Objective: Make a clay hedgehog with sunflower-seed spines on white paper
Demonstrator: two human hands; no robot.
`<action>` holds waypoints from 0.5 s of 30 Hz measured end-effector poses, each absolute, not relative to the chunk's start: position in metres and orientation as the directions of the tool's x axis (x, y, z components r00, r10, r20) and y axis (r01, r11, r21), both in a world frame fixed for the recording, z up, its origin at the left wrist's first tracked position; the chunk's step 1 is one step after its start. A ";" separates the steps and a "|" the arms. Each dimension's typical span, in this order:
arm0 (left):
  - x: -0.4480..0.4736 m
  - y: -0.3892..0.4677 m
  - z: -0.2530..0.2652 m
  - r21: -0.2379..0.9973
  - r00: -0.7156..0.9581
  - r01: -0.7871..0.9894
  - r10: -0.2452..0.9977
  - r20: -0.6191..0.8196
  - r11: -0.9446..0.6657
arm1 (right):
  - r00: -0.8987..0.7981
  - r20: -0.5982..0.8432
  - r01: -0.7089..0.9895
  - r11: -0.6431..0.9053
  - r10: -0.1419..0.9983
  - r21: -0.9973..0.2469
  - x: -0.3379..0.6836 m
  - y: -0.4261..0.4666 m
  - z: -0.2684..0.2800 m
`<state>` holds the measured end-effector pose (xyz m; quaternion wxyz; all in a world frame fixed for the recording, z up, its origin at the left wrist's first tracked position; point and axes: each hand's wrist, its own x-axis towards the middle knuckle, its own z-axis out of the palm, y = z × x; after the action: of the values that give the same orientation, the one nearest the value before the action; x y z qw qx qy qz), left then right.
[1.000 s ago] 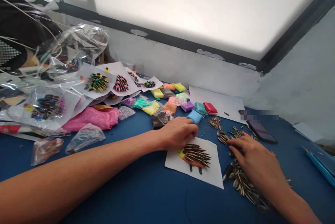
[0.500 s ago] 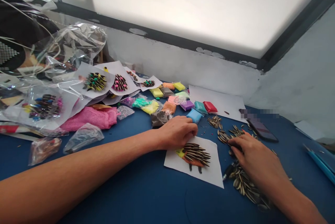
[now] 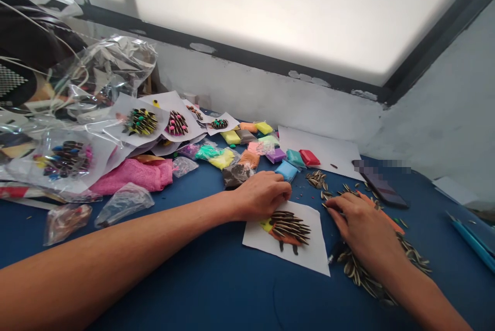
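Note:
My left hand rests at the top edge of a small white paper, its fingers curled together; whatever they hold, if anything, is hidden. On this paper lies a clay hedgehog figure with a yellow face, orange body, dark legs and rows of sunflower seeds as spines. My right hand is to the right of the paper, over loose seeds. Its thumb and forefinger are pinched at a sunflower seed. A seed pile lies partly under the hand, beside an orange strip.
Colored clay packets lie behind the left hand. Other seed figures on papers stand at the back left, near a pink cloth and plastic bags. A phone and blue item are on the right.
My right hand has moved slightly left and up across the seeds, uncovering more of the orange strip and seeds at its right. My left hand and the paper have hardly moved.

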<state>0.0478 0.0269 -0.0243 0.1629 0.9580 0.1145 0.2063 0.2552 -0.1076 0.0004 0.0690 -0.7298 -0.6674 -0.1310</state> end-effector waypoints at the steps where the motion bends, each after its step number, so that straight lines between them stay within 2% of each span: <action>1: 0.048 0.027 -0.024 0.361 0.887 0.151 0.287 0.361 -0.920 | 0.084 0.281 0.992 -0.108 0.956 0.071 0.255 -0.107 -0.001; 4: 0.047 0.026 -0.025 0.370 0.880 0.147 0.292 0.374 -0.917 | 0.110 0.278 0.991 -0.126 0.954 0.041 0.255 -0.107 -0.001; 9: 0.048 0.027 -0.025 0.360 0.882 0.139 0.281 0.378 -0.922 | 0.155 0.286 0.987 -0.138 0.946 -0.079 0.250 -0.117 0.014; 12: 0.048 0.028 -0.025 0.358 0.883 0.148 0.286 0.372 -0.922 | 0.223 0.258 0.959 -0.163 0.940 -0.234 0.243 -0.126 0.025; 15: 0.048 0.027 -0.025 0.359 0.883 0.159 0.295 0.365 -0.920 | 0.160 0.198 0.941 -0.088 0.967 -0.327 0.228 -0.133 0.030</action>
<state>0.0482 0.0274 -0.0251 0.1617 0.9567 0.1186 0.2110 0.2282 -0.1330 0.0303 0.1919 -0.7369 -0.6473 0.0339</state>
